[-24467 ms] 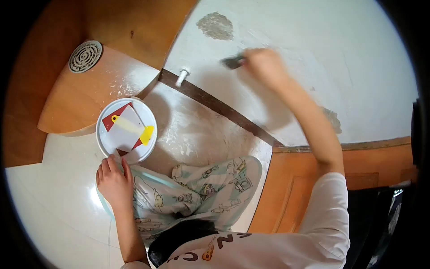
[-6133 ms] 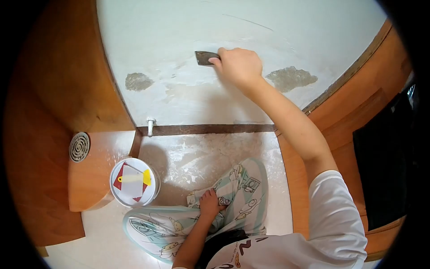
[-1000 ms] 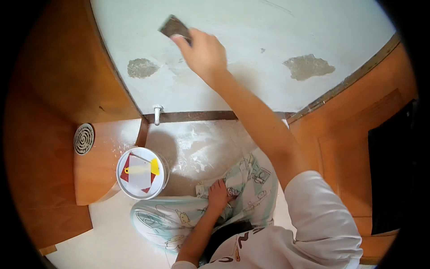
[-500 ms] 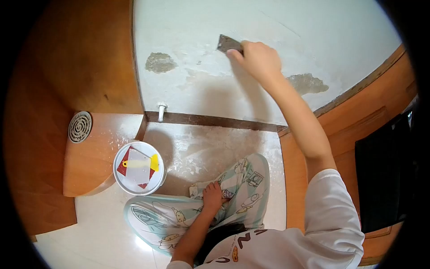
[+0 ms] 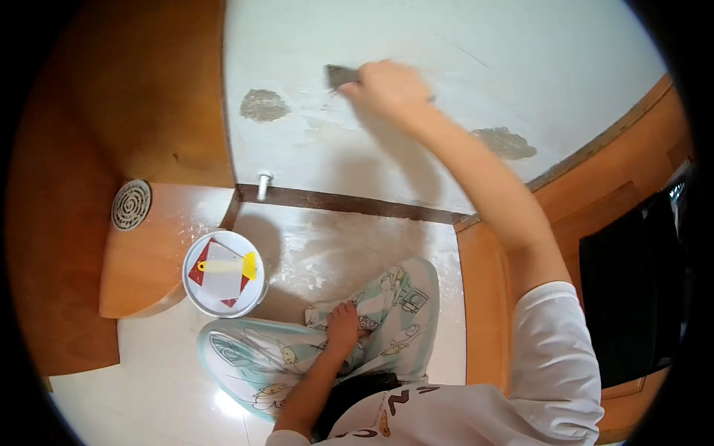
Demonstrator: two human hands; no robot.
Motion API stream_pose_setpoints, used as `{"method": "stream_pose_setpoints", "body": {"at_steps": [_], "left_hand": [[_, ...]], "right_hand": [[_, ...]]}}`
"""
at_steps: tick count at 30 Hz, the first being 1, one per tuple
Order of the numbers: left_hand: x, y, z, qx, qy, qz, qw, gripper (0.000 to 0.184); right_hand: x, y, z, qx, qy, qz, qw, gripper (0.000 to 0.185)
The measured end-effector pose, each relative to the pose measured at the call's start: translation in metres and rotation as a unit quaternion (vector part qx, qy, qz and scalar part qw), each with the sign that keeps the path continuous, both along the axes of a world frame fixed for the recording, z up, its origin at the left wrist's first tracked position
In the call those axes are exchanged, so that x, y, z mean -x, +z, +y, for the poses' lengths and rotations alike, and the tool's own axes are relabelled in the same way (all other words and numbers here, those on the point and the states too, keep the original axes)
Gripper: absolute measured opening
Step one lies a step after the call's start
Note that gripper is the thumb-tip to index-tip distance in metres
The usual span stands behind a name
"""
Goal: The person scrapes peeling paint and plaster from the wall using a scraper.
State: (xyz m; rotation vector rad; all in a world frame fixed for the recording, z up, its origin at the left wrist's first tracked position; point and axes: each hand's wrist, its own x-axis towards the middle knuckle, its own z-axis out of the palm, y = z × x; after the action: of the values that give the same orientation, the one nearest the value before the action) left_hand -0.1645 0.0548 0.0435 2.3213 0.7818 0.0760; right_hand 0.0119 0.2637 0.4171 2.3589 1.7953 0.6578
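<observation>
My right hand (image 5: pixel 390 88) is closed round a dark, flat scraper (image 5: pixel 341 77), its blade at the white wall (image 5: pixel 446 44). One bare grey patch (image 5: pixel 264 105) lies to the left of the scraper and another (image 5: pixel 506 143) to the right, near my forearm. My left hand (image 5: pixel 343 327) rests on my patterned trousers, fingers bent; whether it holds anything is hidden. Beside my knee stands a white bucket (image 5: pixel 190 291), with a red, white and yellow flat piece on its lid.
A white pipe stub (image 5: pixel 264 186) sticks out low on the wall above the dark baseboard (image 5: pixel 327 201). A round drain cover (image 5: pixel 132 205) sits on the wooden ledge (image 5: pixel 141 267) at left. Wooden panels and a black cloth (image 5: pixel 621 297) are at right.
Since half a second ago, my right hand has moved left along the wall with the scraper. My left hand was by the bucket in the oldest frame and is now on my lap.
</observation>
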Motion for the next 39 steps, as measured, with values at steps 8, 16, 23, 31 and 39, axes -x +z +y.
{"method": "stream_pose_setpoints", "body": {"at_steps": [8,16,23,31,39], "left_hand": [[0.005,0.002,-0.001,-0.011,-0.004,-0.014,1.0,0.083],[0.001,-0.002,-0.002,-0.017,-0.004,-0.017,1.0,0.082],[-0.002,0.006,-0.002,-0.016,-0.014,0.023,0.999,0.084],[0.003,0.012,-0.001,-0.017,-0.015,0.01,1.0,0.084],[0.008,0.0,0.003,0.017,-0.018,0.025,0.999,0.087]], "right_hand": [[-0.005,-0.004,-0.019,-0.016,-0.032,0.056,0.998,0.04],[-0.015,-0.011,-0.016,-0.02,-0.034,0.009,0.999,0.039],[-0.012,-0.015,-0.016,-0.017,-0.026,0.045,0.998,0.032],[-0.017,-0.02,-0.003,-0.024,0.051,0.06,0.997,0.031],[-0.012,-0.004,-0.03,-0.058,0.029,0.071,0.995,0.036]]}}
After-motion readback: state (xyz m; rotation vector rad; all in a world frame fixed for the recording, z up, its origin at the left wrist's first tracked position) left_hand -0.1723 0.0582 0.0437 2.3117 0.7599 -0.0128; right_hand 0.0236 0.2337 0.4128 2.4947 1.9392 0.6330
